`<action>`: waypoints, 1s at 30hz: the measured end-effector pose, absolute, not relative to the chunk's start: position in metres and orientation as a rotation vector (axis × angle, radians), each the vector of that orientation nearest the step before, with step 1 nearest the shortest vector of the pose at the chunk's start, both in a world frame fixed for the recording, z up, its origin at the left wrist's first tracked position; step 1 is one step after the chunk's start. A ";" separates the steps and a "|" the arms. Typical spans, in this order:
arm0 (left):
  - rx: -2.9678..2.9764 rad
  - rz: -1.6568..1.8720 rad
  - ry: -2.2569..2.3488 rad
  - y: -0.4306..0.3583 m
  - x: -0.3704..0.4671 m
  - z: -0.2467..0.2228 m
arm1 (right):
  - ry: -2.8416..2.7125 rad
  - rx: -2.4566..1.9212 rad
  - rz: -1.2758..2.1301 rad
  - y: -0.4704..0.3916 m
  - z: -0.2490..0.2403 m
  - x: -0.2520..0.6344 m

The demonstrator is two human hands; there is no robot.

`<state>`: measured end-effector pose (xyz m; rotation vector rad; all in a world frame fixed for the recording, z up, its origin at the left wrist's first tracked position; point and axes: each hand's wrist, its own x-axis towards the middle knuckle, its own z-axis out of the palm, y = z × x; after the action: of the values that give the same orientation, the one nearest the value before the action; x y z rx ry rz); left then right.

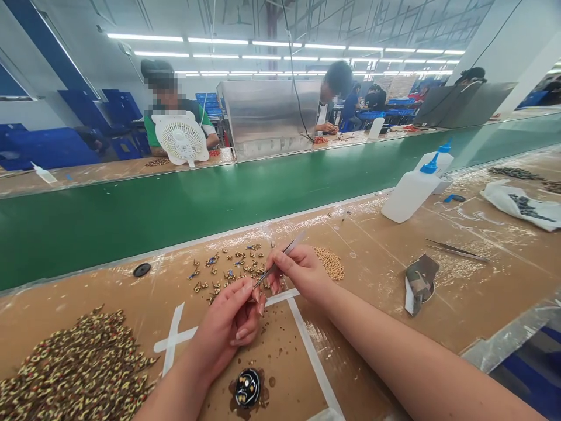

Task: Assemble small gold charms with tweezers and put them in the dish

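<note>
Head view of a cardboard-covered workbench [385, 257] beside a green conveyor belt [219, 193]. At the 8 o'clock corner lies a large heap of small patterned pieces [74, 362]. At 6 o'clock a black dish [248, 387] sits on a dark stain, inside white tape lines [175, 339]. The left hand [230, 327] is curled at centre, thumb and fingertips pressed together on something too small to identify. The tweezers [280, 262] run from that pinch toward 1 o'clock into the right hand [302, 272], whose fingers are closed around the shaft; the tweezer tips meet the left fingertips, so the worked piece lies at the 7 o'clock end of the right grip. Scattered loose pieces [228, 269] lie at 11 o'clock of the hands, and a black disc [141, 269] lies well apart at 9 o'clock. A patch of tan beads [331, 263] is just beside the right hand at 3 o'clock. Further right: a camouflage scrap [419, 280], a second pair of tweezers [453, 250], a white squeeze bottle with blue cap [412, 190], a plastic bag [523, 204]. Across the belt a person sits behind a white fan [180, 138]
</note>
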<state>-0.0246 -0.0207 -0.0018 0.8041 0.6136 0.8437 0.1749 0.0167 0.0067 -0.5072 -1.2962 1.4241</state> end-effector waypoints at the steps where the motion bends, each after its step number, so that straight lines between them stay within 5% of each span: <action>1: 0.804 0.841 0.611 -0.021 -0.025 -0.002 | -1.296 -0.507 1.422 0.017 0.007 0.175; 30: 0.724 0.873 0.673 -0.022 -0.022 0.007 | -1.325 -0.495 1.261 0.012 0.000 0.169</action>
<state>-0.0219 -0.0223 0.0070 0.7236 0.6725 0.8734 0.1693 0.0116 -0.0001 -0.4947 -1.3250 1.2611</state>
